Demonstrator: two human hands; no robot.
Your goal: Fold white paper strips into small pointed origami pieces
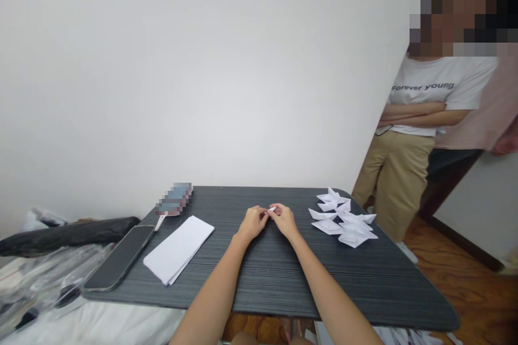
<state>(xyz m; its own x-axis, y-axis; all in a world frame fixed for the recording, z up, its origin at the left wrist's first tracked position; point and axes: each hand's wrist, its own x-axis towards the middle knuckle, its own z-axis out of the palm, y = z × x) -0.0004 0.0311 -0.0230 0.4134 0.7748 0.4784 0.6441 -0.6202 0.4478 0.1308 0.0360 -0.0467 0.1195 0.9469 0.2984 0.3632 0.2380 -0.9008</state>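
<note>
Over the middle of the dark table (279,275), my left hand (254,221) and my right hand (283,219) meet fingertip to fingertip. Both are closed in a pinch on a small folded piece of white paper (272,209), mostly covered by the fingers. To the right lies a group of several folded paper boats (343,221), close together and partly overlapping. A stack of white paper sheets (178,250) rests left of my left hand, its edges slightly uneven.
A dark phone (121,259) lies along the table's left edge, with a blurred-out item (175,199) behind it. A white wall (243,75) rises behind the table. Beyond the right side stands a person (421,113) with folded arms, and another person (493,97) is partly visible.
</note>
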